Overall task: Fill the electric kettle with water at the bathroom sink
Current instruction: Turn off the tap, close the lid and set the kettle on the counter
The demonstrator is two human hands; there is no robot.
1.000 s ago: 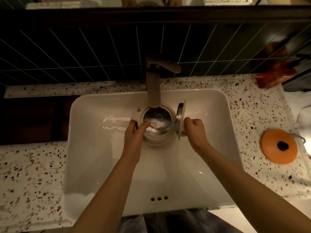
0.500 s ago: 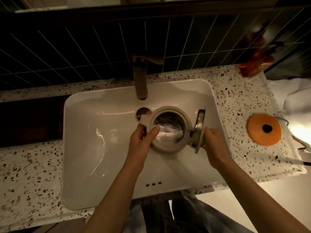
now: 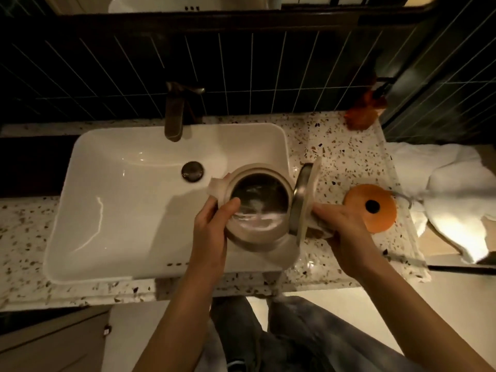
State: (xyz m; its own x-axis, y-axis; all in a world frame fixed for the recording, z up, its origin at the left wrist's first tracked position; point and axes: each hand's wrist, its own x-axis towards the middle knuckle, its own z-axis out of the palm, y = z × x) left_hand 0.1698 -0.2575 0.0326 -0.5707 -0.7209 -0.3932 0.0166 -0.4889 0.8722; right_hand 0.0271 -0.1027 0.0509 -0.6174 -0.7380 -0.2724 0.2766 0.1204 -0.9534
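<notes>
The cream electric kettle (image 3: 256, 238) hangs over the right end of the white sink (image 3: 112, 210), its lid (image 3: 304, 202) hinged open to the right and water glinting inside. My left hand (image 3: 212, 232) grips its left rim, thumb over the edge. My right hand (image 3: 341, 226) holds the handle side behind the lid. The bronze tap (image 3: 174, 114) stands at the back, well left of the kettle, with no water running that I can see. The drain plug (image 3: 192, 171) shows in the basin.
The orange round kettle base (image 3: 371, 210) lies on the terrazzo counter (image 3: 346, 154) just right of my right hand. White towels (image 3: 453, 194) lie further right. An orange bottle (image 3: 362, 114) stands at the back right by the dark tiled wall.
Both hands have carried the kettle away from under the tap, rightward and toward me, to the sink's right edge near the orange base. The lid stays open.
</notes>
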